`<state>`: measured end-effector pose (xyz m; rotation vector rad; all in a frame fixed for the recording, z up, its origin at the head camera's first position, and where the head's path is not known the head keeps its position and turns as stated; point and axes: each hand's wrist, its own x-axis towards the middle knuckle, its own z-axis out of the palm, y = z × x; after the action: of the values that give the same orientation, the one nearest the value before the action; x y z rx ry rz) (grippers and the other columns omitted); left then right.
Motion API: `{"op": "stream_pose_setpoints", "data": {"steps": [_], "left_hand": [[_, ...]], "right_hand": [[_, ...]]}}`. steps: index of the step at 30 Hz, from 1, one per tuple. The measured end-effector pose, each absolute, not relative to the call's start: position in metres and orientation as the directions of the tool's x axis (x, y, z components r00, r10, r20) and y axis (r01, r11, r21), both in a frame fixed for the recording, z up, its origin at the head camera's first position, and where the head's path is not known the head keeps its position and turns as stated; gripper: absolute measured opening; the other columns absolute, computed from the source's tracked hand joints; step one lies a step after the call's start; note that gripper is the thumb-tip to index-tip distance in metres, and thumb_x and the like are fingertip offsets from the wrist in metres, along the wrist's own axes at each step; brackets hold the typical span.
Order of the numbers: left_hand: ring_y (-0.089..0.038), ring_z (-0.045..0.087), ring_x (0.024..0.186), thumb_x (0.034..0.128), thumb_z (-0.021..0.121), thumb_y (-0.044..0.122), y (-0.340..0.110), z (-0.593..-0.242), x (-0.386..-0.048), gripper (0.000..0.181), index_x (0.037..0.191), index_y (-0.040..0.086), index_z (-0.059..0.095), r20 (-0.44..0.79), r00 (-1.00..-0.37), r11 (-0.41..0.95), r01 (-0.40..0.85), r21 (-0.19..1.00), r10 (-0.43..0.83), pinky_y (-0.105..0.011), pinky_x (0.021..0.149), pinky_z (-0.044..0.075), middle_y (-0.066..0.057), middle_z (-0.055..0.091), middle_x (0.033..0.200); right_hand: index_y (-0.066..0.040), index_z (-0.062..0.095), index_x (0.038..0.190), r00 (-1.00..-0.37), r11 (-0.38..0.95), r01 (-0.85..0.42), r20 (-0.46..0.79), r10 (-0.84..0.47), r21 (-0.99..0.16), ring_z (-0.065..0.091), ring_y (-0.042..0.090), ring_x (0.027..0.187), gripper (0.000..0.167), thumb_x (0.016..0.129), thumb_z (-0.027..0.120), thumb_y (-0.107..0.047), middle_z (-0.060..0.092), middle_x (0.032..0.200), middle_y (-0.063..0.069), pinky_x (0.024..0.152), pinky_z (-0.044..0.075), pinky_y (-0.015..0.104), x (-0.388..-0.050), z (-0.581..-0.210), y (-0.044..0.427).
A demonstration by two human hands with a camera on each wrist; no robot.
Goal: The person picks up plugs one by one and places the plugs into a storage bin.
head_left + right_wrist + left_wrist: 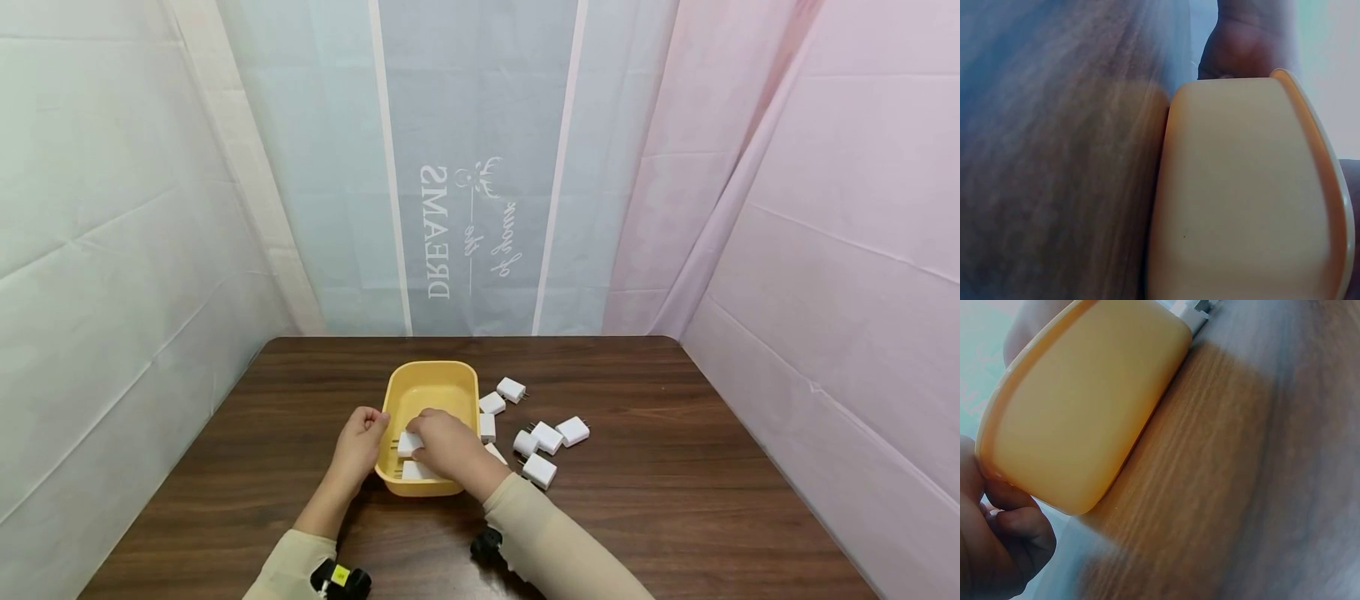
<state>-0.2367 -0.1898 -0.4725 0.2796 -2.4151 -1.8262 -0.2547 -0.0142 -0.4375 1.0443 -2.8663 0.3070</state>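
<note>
A yellow tray (pixel 433 487) stands on the table. My left hand (pixel 358 446) pinches its left rim between thumb and curled fingers; in the left wrist view the left hand (pixel 1004 531) is at the rim of the tray (pixel 1085 406). My right hand (pixel 450 446) reaches over the right side into the tray and pinches a white charger (pixel 408 443), prongs pointing left. Another white charger (pixel 417 471) lies below it in the tray. In the right wrist view the tray's outer wall (pixel 1241 187) hides most of the right hand.
Several white chargers lie right of the tray, among them one at the back (pixel 512 389), one at the far right (pixel 573 431) and one nearer the front (pixel 539 471). Some sit close against the tray's right wall. Fabric curtains (pixel 480 317) surround the wooden table (pixel 675 500).
</note>
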Motion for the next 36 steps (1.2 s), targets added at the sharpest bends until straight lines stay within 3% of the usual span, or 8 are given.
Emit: {"op": "stream_pose_setpoints", "data": {"steps": [36], "left_hand": [[-0.018,0.055,0.067,0.1093,0.051,0.027,-0.1897,-0.4697,-0.2352,0.025,0.111,0.002,0.052,-0.051,-0.978,0.248,-0.101,0.963,-0.201,-0.028,0.053,0.049,-0.009,0.054,0.084]], "right_hand": [[-0.015,0.074,0.115,-0.810,0.787,-0.581,0.055,-0.583,-0.207,0.064,0.013,0.088,0.027,0.089,0.081,-0.019,0.067,0.101,-0.001,0.075,0.054,0.028,-0.2549,-0.4405,-0.0190]]}}
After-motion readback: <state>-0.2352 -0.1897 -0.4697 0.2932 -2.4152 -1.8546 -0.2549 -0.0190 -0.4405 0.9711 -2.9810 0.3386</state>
